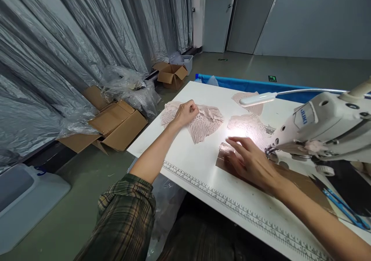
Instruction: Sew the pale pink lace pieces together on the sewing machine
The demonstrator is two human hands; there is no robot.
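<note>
On the white table, my left hand (187, 113) is closed in a pinch on a pale pink lace piece (204, 127), which lies bunched under and beside it. My right hand (252, 164) is open, thumb and fingers apart with nothing between them, just left of the sewing machine (315, 125). Under its fingers is a brown, shiny flat piece (223, 158). Brightly lit, another pink lace piece (246, 127) lies beyond the right hand, close to the needle area. Farther back is a third lace piece (256, 108), partly behind the lamp.
A white lamp (257, 99) on a bendable arm hangs over the table (199, 160), whose front edge carries a ruler scale. Blue-handled scissors (344, 207) lie at the right. Cardboard boxes (124, 125) and plastic bags (133, 87) stand on the floor at left.
</note>
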